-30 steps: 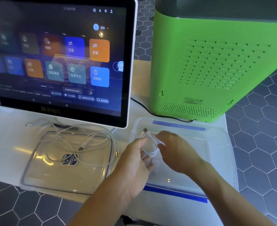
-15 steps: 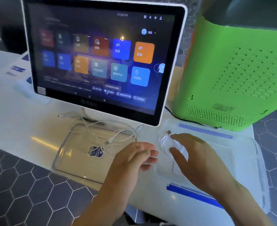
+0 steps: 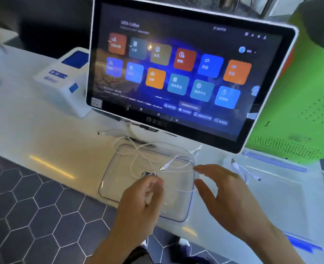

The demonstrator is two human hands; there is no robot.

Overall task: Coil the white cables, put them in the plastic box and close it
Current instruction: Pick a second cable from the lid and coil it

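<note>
Your way down to the lid (image 3: 119,191) is open; touchscreen (image 3: 186,73) overhangs its far edge, green machine (image 3: 306,103) walls the box (image 3: 283,191).

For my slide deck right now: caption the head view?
Both hands, left and right, reach for loose white cables on the clear plastic lid; one coiled white cable lies boxed.

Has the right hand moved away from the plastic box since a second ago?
Yes. The right hand was over the plastic box, setting down the coiled cable; now it reaches left, toward the loose cables on the clear lid.
</note>
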